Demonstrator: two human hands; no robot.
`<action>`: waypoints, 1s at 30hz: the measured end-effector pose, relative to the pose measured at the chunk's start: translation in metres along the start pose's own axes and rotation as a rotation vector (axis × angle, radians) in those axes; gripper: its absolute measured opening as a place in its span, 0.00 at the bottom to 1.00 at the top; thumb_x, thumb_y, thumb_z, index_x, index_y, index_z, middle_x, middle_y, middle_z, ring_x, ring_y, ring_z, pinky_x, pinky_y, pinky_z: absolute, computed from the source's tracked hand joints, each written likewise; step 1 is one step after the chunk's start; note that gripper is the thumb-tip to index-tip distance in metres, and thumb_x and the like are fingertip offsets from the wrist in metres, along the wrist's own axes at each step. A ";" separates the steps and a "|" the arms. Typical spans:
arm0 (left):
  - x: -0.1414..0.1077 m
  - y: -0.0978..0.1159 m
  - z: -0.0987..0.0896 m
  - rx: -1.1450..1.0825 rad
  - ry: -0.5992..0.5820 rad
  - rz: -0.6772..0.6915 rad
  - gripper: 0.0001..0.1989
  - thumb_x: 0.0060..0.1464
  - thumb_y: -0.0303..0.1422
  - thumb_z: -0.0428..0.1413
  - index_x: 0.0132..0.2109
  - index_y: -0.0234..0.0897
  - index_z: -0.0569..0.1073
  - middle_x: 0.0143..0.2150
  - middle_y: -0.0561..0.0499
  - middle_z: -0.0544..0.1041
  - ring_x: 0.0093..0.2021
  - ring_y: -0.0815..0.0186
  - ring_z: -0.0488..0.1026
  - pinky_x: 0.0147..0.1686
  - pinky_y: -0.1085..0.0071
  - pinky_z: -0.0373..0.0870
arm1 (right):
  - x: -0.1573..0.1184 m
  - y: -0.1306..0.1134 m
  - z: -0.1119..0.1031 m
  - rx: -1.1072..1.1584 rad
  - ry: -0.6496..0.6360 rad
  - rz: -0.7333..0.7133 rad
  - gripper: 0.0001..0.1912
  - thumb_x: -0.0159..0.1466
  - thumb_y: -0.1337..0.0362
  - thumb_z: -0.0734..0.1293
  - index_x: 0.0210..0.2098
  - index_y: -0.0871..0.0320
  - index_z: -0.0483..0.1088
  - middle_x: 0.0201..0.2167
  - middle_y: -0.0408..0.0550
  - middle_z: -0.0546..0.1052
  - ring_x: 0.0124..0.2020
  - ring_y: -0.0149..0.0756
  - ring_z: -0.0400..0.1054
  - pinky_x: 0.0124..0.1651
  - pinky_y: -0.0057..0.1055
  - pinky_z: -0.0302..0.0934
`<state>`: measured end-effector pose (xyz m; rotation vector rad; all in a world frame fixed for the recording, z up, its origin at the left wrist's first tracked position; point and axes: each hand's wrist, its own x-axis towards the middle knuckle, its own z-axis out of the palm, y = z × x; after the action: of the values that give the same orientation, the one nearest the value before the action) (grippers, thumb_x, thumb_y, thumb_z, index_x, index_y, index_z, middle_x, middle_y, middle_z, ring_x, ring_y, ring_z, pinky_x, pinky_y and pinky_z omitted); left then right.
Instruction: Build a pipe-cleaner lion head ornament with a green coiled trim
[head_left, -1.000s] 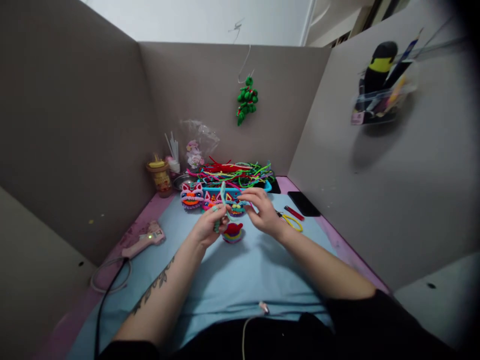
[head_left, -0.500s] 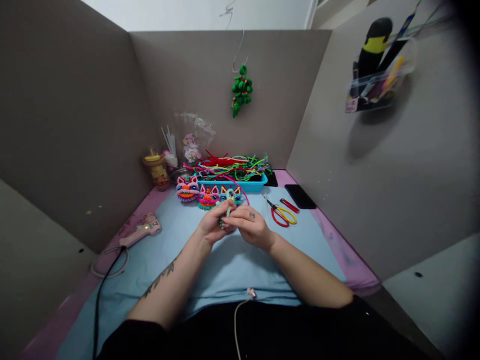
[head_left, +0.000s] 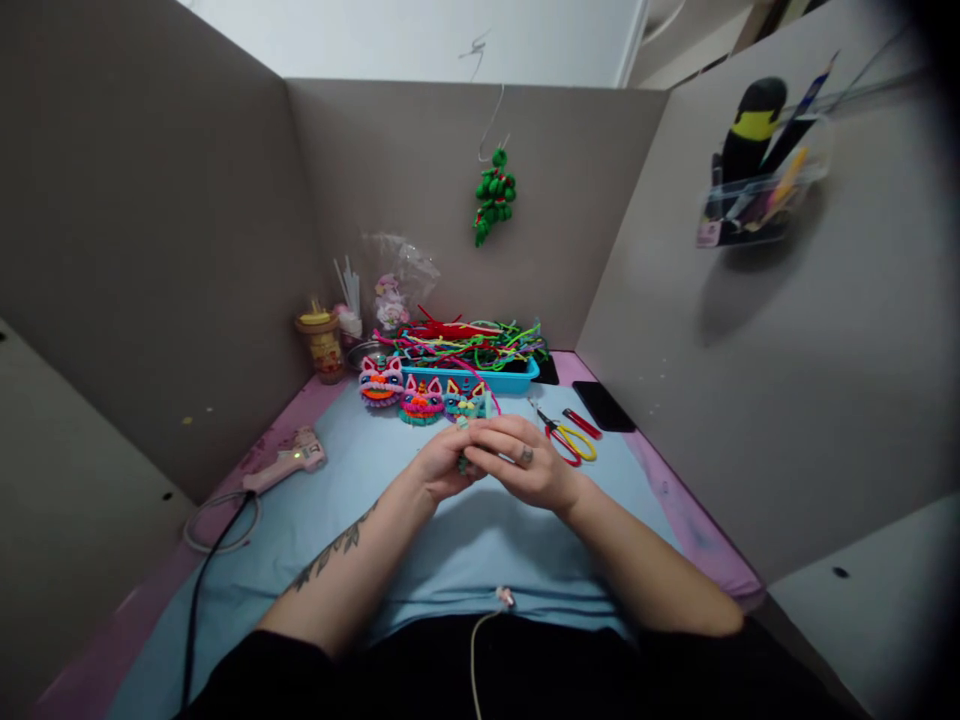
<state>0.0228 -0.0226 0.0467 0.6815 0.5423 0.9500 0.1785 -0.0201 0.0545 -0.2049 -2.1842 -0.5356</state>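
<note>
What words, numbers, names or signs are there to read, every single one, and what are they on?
None can be read.
Cup: markings on its side, too blurred to read.
Pink label on the wall box: marks too small to read.

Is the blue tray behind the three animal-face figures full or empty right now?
Full: colourful fuzzy stems are heaped above the rim of the blue tray, in a tangle with ends sticking out.
</note>
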 end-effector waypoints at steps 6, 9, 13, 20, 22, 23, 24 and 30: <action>0.002 -0.002 -0.003 0.140 -0.060 -0.008 0.14 0.40 0.33 0.66 0.32 0.32 0.72 0.23 0.57 0.63 0.20 0.79 0.57 0.17 0.81 0.48 | -0.007 0.003 -0.012 0.042 0.026 0.037 0.11 0.63 0.72 0.60 0.41 0.53 0.68 0.43 0.48 0.76 0.49 0.37 0.68 0.51 0.43 0.63; 0.001 0.007 -0.016 0.240 -0.098 0.025 0.15 0.44 0.37 0.64 0.35 0.31 0.72 0.23 0.56 0.63 0.18 0.79 0.54 0.16 0.81 0.45 | -0.015 0.013 -0.018 0.032 0.080 0.225 0.11 0.64 0.72 0.57 0.43 0.54 0.66 0.39 0.49 0.76 0.44 0.35 0.70 0.48 0.39 0.65; 0.001 0.024 -0.043 0.253 0.099 0.023 0.18 0.45 0.39 0.62 0.41 0.34 0.70 0.27 0.55 0.66 0.18 0.80 0.56 0.14 0.82 0.44 | -0.024 0.036 -0.025 -0.273 0.207 0.564 0.06 0.65 0.67 0.59 0.39 0.57 0.66 0.32 0.50 0.74 0.34 0.36 0.70 0.37 0.32 0.63; 0.010 0.020 -0.062 0.228 0.333 0.084 0.18 0.45 0.41 0.62 0.39 0.34 0.68 0.27 0.56 0.65 0.18 0.78 0.61 0.15 0.82 0.52 | -0.025 0.031 0.018 -0.434 0.115 0.599 0.08 0.65 0.66 0.58 0.31 0.58 0.66 0.23 0.46 0.72 0.24 0.33 0.64 0.29 0.29 0.55; 0.009 0.013 -0.059 0.281 0.258 0.158 0.18 0.43 0.40 0.64 0.36 0.33 0.69 0.21 0.59 0.60 0.16 0.79 0.56 0.14 0.83 0.48 | -0.026 0.021 0.033 -0.391 0.100 0.492 0.06 0.64 0.67 0.60 0.31 0.58 0.66 0.24 0.46 0.73 0.27 0.33 0.66 0.31 0.29 0.56; 0.008 0.010 -0.056 0.310 0.225 0.183 0.18 0.42 0.40 0.64 0.36 0.33 0.69 0.19 0.60 0.59 0.16 0.79 0.54 0.14 0.82 0.47 | -0.028 0.016 0.039 -0.378 0.092 0.437 0.05 0.63 0.67 0.61 0.32 0.58 0.67 0.25 0.46 0.74 0.28 0.34 0.66 0.32 0.29 0.56; 0.007 0.007 -0.053 0.338 0.202 0.206 0.18 0.41 0.40 0.65 0.35 0.33 0.70 0.18 0.60 0.58 0.16 0.79 0.53 0.14 0.82 0.46 | -0.029 0.012 0.042 -0.364 0.080 0.387 0.04 0.63 0.67 0.61 0.33 0.58 0.67 0.26 0.47 0.75 0.29 0.34 0.67 0.32 0.29 0.56; 0.001 0.000 -0.045 0.545 0.171 0.318 0.16 0.44 0.42 0.62 0.33 0.31 0.74 0.16 0.58 0.61 0.17 0.76 0.54 0.18 0.78 0.49 | -0.035 -0.001 0.050 -0.276 -0.001 0.292 0.06 0.63 0.67 0.62 0.37 0.56 0.70 0.30 0.46 0.77 0.27 0.30 0.66 0.31 0.29 0.54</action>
<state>-0.0073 -0.0087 0.0168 1.2083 0.8767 1.1753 0.1641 0.0022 -0.0002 -0.6613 -2.0276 -0.6657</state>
